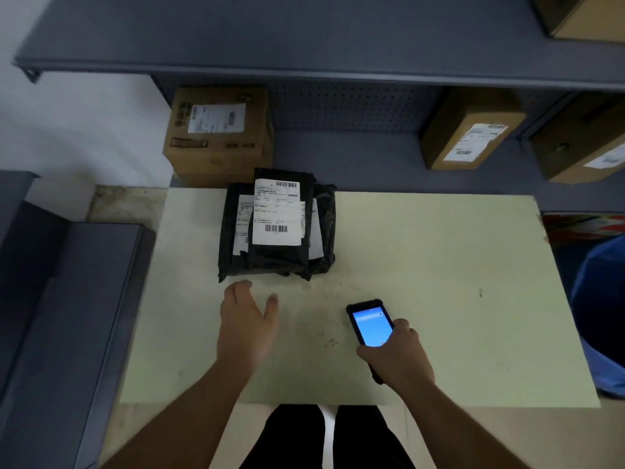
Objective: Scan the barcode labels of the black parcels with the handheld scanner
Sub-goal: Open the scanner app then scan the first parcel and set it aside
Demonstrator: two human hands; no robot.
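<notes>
Right hand around scanner, parcels apparently just beyond left fingers.

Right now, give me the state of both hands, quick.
Left hand: open, empty, just short of the black parcels.
Right hand: closed around the handheld scanner, screen lit.

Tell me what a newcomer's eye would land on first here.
First, the stack of black plastic parcels with white barcode labels at the far side of the pale green table. Next, the black handheld scanner with its glowing blue screen, gripped in the right hand near the table's middle. The left hand hovers open just short of the parcels.
</notes>
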